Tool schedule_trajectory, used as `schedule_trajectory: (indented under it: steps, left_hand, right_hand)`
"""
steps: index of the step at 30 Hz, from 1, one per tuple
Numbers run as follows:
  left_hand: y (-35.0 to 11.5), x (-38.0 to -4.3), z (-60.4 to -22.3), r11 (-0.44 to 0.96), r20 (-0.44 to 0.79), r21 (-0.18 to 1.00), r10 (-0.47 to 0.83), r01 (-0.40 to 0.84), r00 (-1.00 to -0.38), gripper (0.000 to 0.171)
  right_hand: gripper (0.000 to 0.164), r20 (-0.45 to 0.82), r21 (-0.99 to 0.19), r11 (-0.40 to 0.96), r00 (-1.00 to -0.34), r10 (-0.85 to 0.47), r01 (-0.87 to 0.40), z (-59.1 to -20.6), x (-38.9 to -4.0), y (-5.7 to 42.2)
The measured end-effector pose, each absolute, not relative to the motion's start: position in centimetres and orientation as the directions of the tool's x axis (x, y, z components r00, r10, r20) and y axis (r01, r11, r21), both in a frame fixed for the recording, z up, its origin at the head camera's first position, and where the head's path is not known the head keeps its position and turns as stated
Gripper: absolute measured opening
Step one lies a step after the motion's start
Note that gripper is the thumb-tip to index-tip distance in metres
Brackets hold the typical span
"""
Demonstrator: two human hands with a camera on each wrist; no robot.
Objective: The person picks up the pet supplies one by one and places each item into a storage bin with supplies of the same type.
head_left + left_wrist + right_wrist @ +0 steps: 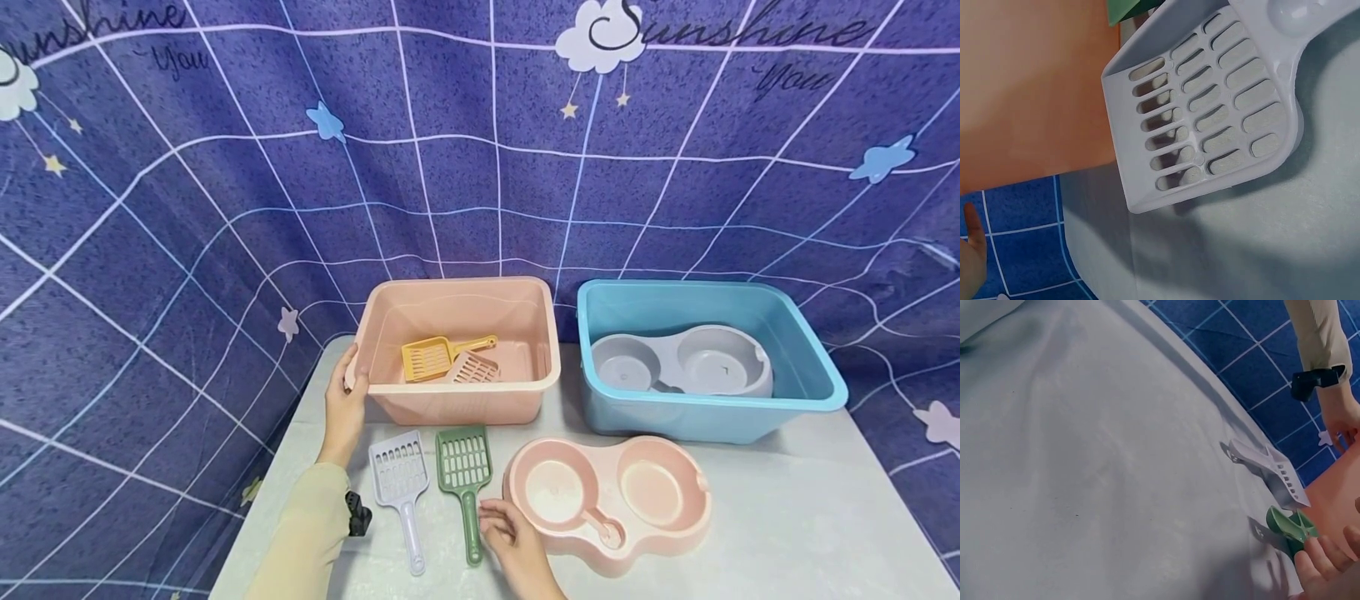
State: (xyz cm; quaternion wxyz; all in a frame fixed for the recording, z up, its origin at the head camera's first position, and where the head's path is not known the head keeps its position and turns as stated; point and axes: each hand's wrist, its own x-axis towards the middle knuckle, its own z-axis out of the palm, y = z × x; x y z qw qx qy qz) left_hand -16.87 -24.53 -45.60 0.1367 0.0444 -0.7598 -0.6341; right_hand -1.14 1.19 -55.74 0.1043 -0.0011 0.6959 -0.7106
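Note:
My left hand [347, 412] grips the left rim of a pink litter box [457, 407], thumb at the front edge. Inside the box lie a yellow litter scoop [427, 358] and a pink slotted scoop [476, 367]. In front of it, a pale lavender litter scoop [409, 529] and a green litter scoop [469, 512] lie side by side, handles toward me. Close beside the green handle, my right hand [516, 543] has loosely bent fingers and holds nothing. The left wrist view shows the lavender scoop [1288, 112] large, with a fingertip [974, 225] at the edge.
A pink double pet bowl [609, 467] stands right of my right hand. Behind it is a blue litter box [690, 419] holding a grey double bowl [667, 354]. A dark blue gridded curtain [465, 183] hangs behind the pale table [810, 500].

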Motion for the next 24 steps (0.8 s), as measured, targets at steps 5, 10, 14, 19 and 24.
schedule_trajectory:
  steps: [5,10,14,19,24]
  left_hand:
    - [-24.5,-16.9,-45.3,0.192,0.135,0.977,-0.242,0.089,-0.961,0.052]
    - [-24.6,-17.2,-45.2,0.185,0.143,0.978,-0.249,0.097,-0.958,0.052]
    - [-25.0,-17.7,-46.1,0.169,0.155,0.979,-0.254,0.113,-0.955,0.052]
    - [-25.7,-18.6,-48.1,0.165,0.171,0.978,-0.27,0.13,-0.947,0.05]
    - [-25.6,-18.7,-49.0,0.178,0.184,0.974,-0.278,0.138,-0.943,0.049]
  right_hand:
    - [0.037,-0.117,-0.993,-0.004,-0.98,-0.164,0.12,-55.8,-1.3,1.0]
    - [0.039,-0.12,-0.993,0.02,-0.979,-0.164,0.118,-55.8,-1.8,0.8]
    - [0.04,-0.141,-0.99,0.042,-0.977,-0.159,0.136,-55.7,-1.9,0.6]
    - [0.042,-0.15,-0.988,0.047,-0.978,-0.143,0.145,-55.9,-1.8,0.4]
    - [0.042,-0.144,-0.989,0.044,-0.981,-0.132,0.139,-56.2,-1.6,0.3]
